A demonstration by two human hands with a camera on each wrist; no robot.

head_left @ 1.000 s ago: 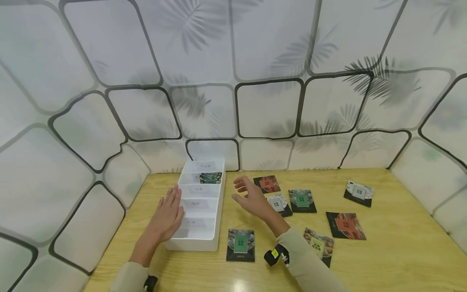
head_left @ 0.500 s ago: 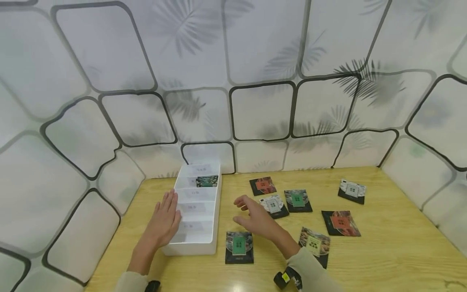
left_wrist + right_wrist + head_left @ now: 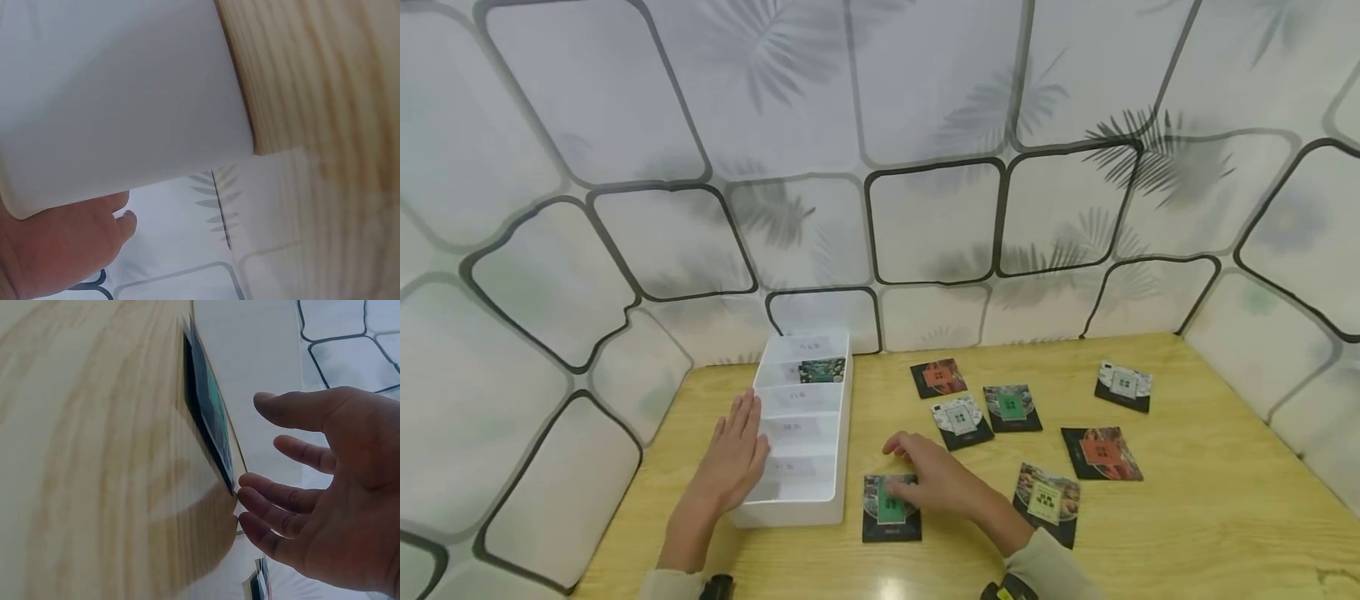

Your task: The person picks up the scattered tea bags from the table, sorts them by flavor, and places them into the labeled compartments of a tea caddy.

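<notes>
Packet with green label point(image 3: 892, 518): lying flat on the table point(image 3: 1210, 517), just right of the white tray point(image 3: 786, 514), near its front end. Change: the right hand point(image 3: 936, 477) is coming down lower than half a second ago, bringing its thumb over the label; judged as an approach to this packet, which is not yet lifting. Right fingers: bending loosely, standing wide of the thumb, gripping nothing. Packet relative to them: lying beneath the thumb in the head view; in the right wrist view, its edge is lying just beside the fingertips point(image 3: 253, 481), contact remaining unclear. Left hand point(image 3: 733, 454): resting along the tray's left side, fingers lying straight and together, holding nothing. Tray: holding a dark green packet point(image 3: 822, 371) in the second compartment from the back. Also lying on the table, farther right: white-labelled packet point(image 3: 961, 422); red-labelled packet point(image 3: 938, 378), behind it; second green-labelled packet point(image 3: 1012, 407); yellow-labelled packet point(image 3: 1047, 502); second red-labelled packet point(image 3: 1102, 453); second white-labelled packet point(image 3: 1123, 385). Patterned wall point(image 3: 940, 225): standing behind.
</notes>
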